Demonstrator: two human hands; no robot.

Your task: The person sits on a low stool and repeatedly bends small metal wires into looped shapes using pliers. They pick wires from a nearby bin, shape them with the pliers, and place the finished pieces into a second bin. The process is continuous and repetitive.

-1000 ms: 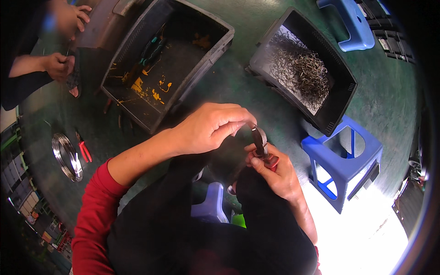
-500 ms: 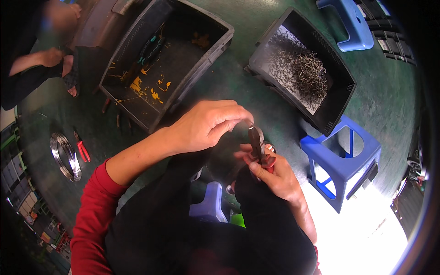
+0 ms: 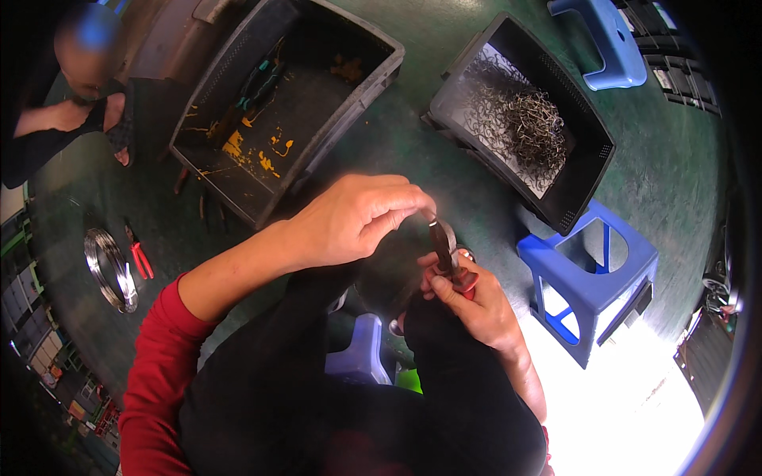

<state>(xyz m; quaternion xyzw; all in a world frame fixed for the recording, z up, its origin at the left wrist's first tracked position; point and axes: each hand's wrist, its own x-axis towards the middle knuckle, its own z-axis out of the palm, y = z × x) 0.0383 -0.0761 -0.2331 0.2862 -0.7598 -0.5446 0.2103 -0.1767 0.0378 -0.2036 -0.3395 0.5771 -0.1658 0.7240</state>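
Toward eleven o'clock a black crate (image 3: 349,115) sits on the green floor (image 3: 675,166), its inside marked by yellow stains (image 3: 236,144); what looks like a teal-handled tool (image 3: 258,83) lies in its shadow. A light blue stool (image 3: 615,67) stands between one and two o'clock, a darker blue stool (image 3: 613,278) past three. Red-handled pliers (image 3: 140,258) lie at nine, and a co-worker (image 3: 44,159) sits around ten.

A crimson left sleeve (image 3: 163,373) is being worn, creased along its length, the forearm (image 3: 246,271) being left bare beyond its edge. Only a red sliver of right sleeve (image 3: 547,460) is being revealed. Plain black trousers (image 3: 270,365) are being worn.
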